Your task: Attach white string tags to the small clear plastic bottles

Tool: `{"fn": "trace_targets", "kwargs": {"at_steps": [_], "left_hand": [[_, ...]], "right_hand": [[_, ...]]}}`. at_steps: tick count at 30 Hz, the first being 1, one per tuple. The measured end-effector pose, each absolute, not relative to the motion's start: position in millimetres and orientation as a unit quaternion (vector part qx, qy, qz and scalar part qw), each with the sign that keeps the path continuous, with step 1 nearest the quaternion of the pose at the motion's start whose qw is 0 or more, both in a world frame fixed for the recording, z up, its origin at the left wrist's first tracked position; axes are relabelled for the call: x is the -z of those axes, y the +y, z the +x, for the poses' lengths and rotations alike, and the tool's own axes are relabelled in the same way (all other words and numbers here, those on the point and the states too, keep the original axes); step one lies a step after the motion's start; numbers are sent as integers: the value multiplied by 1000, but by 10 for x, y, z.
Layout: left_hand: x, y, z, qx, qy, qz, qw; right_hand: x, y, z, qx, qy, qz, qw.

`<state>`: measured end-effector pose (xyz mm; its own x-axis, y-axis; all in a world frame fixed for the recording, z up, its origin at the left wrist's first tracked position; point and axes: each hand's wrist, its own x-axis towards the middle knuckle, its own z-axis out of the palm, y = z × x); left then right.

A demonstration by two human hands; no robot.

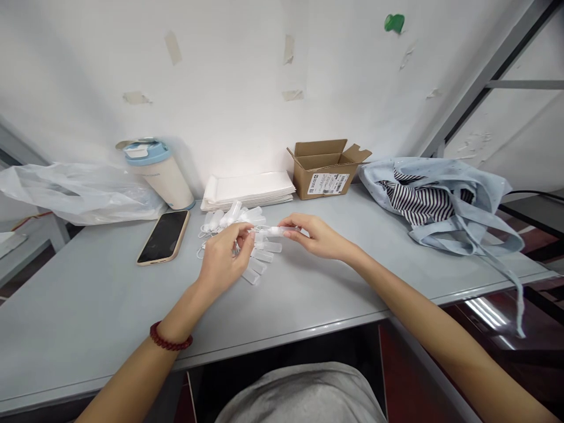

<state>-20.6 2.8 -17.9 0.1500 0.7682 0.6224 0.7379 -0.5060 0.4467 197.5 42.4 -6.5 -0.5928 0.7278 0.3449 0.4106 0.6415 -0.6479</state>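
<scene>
Several small translucent plastic tubes with white string loops (263, 255) lie fanned out on the grey table (299, 299). Above them, my right hand (311, 235) pinches one tube (275, 231) by its right end, between thumb and fingers. The string loop of that tube stretches left toward my left hand (227, 252), whose thumb and fingertips are pinched together at the loop. Some of the tubes are partly hidden behind my left hand. A red beaded bracelet is on my left wrist.
A phone (164, 237), a tumbler (165, 176) and a plastic bag (88, 194) are at left. Stacked white sheets (249, 188) and an open cardboard box (324, 173) stand by the wall. A light blue cloth bag (440, 200) lies at right, straps over the edge.
</scene>
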Motion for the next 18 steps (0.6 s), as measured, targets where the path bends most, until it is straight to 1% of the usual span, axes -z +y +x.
{"fn": "trace_targets", "kwargs": {"at_steps": [7,18], "left_hand": [[220,51,-224,-417,474,775,-45],[278,72,-265,-400,464,788,-63]], "right_hand": [[45,415,1988,-263,-851,-339,302],[25,419,2010,-254,-850,-342,310]]}}
